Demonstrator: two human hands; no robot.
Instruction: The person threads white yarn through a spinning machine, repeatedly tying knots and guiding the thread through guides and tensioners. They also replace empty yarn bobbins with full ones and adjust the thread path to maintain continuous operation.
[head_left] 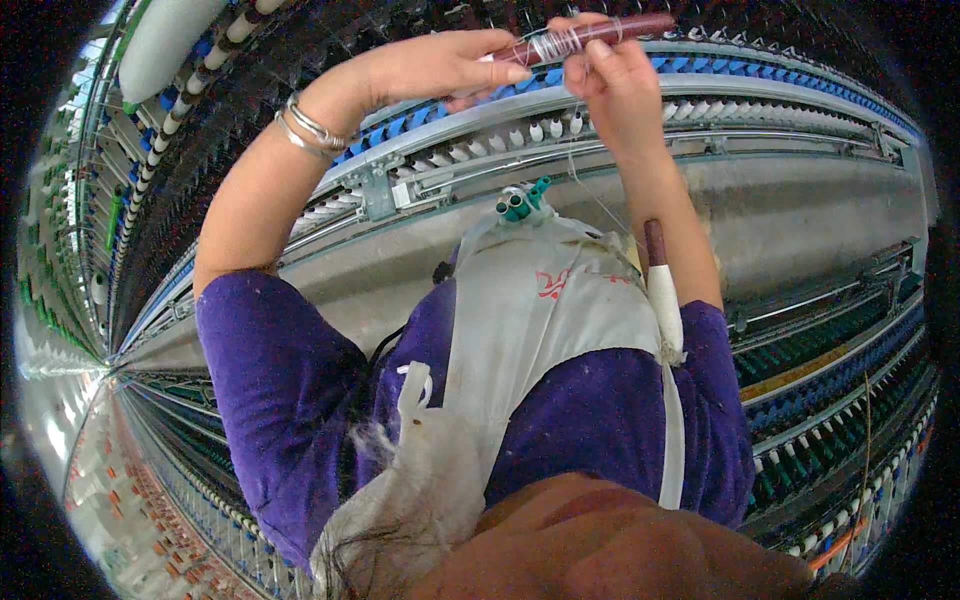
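My two hands are raised at the top of the view around a slim maroon bobbin tube [645, 26] with some white thread [556, 44] wound about its middle. My left hand [440, 68], with silver bangles at its wrist, holds the tube's left end between thumb and fingers. The fingers of my right hand [610, 75] are closed round it, right of the thread. A loose strand hangs below the right hand. Another maroon tube, with white yarn [663, 305] wound on it, stands at the right side of my apron [560, 300]. Several green tubes [515, 207] stick out at the apron's far edge.
A long spinning machine runs across in front of me, with a row of white bobbins [500, 143], a metal rail [480, 172] and blue parts [700, 66]. A large white yarn package [160, 45] hangs at the upper left. More machine rows with green spindles [800, 470] stand at the lower right.
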